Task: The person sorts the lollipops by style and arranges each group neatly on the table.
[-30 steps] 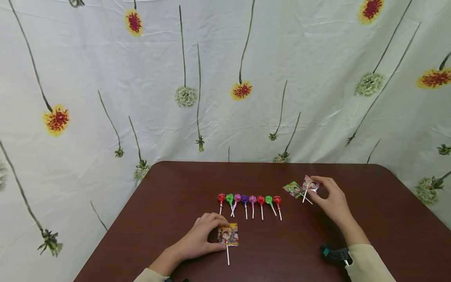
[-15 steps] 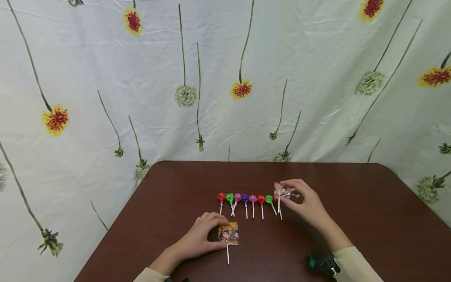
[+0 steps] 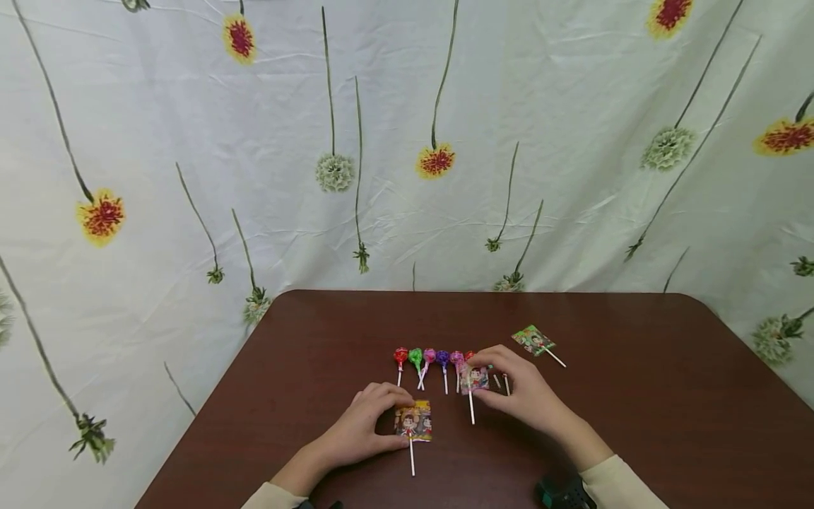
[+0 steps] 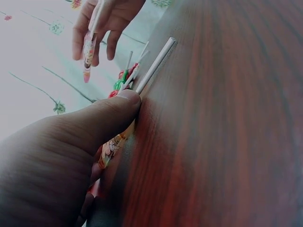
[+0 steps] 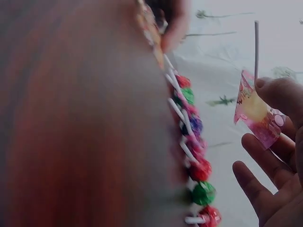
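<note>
My left hand (image 3: 364, 430) pinches a flat lollipop in an orange wrapper (image 3: 413, 420) at the table's near middle, its white stick pointing toward me. In the left wrist view the thumb presses by the stick (image 4: 156, 65). My right hand (image 3: 524, 391) holds a flat lollipop in a pink wrapper (image 5: 260, 111) between thumb and fingers, raised above the table. It hangs in front of the right part of a row of round lollipops in red, green, pink and purple wrappers (image 3: 442, 358), hiding some of them. A flat lollipop in a green wrapper (image 3: 533, 340) lies farther back, right of the row.
The dark brown table (image 3: 331, 325) has rounded far corners. Behind it hangs a pale curtain (image 3: 394, 212) printed with flowers. A dark band (image 3: 566, 493) shows near my right sleeve (image 3: 620, 484).
My right hand has carried the pink-wrapped lollipop left and toward me, away from the green-wrapped one, past the right end of the row. My left hand stays put with the orange-wrapped lollipop.
</note>
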`<move>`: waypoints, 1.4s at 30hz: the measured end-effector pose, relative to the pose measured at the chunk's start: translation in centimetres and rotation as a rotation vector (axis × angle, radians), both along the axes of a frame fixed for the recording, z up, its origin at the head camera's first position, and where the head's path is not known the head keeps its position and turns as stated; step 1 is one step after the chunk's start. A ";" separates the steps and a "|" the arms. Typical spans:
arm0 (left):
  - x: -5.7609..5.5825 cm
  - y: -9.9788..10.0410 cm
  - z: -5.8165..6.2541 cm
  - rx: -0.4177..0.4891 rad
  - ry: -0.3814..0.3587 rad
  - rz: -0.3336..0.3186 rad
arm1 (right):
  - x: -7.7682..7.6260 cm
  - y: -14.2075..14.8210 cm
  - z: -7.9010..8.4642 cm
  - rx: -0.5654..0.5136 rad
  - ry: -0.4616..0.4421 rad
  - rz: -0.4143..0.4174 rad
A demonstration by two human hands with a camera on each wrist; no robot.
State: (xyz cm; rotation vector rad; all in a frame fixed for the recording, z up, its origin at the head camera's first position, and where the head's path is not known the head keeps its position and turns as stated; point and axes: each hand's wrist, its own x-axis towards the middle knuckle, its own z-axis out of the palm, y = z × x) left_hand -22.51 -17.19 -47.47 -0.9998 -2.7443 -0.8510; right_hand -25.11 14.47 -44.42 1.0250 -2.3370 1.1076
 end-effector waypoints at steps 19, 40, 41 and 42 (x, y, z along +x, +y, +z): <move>0.0 0.0 0.0 -0.003 -0.003 0.007 | 1.7 -2.8 -2.1 0.146 -0.010 0.145; -0.2 -0.1 -0.2 -0.006 -0.008 0.007 | 2.1 -3.3 -2.8 0.264 0.010 0.113; -0.2 -0.1 -0.2 -0.006 -0.003 0.006 | 2.1 -3.3 -2.8 0.262 0.010 0.113; -0.2 -0.1 -0.2 -0.005 -0.001 0.005 | 2.2 -3.3 -2.8 0.261 0.013 0.114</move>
